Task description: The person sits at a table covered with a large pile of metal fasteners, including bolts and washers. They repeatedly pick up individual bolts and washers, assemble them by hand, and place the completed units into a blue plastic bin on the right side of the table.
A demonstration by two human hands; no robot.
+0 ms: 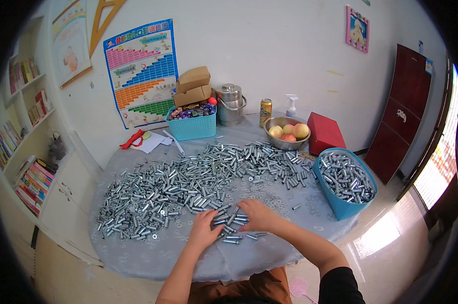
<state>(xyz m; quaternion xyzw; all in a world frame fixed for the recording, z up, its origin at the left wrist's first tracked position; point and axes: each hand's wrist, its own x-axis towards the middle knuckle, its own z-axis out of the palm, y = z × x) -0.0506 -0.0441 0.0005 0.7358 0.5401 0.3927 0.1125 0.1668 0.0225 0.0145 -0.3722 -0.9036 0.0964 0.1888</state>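
Both hands work at the table's (137, 253) near edge: left hand (204, 229) and right hand (257, 215) lie palm-down, fingers curled loosely around a small cluster of metal sleeves (231, 223). Judged step: gathering a batch from the big pile (188, 182). Next move needs a firm two-handed scoop, as loose pieces roll.

At the back of the round surface (137, 253), upper middle of the frame, a teal basket (192, 126) of small wrapped items carries two cardboard boxes (193, 86). Right of it stand a steel lidded pot (231, 104), a yellow can (265, 112) and a spray bottle (291, 106). A metal bowl (284, 142) holds peaches (301, 130), beside a red box (324, 133). A coloured chart (142, 71) hangs on the wall at upper left; bookshelves (26, 147) fill the left edge, and a dark red cabinet (401, 111) stands at right.
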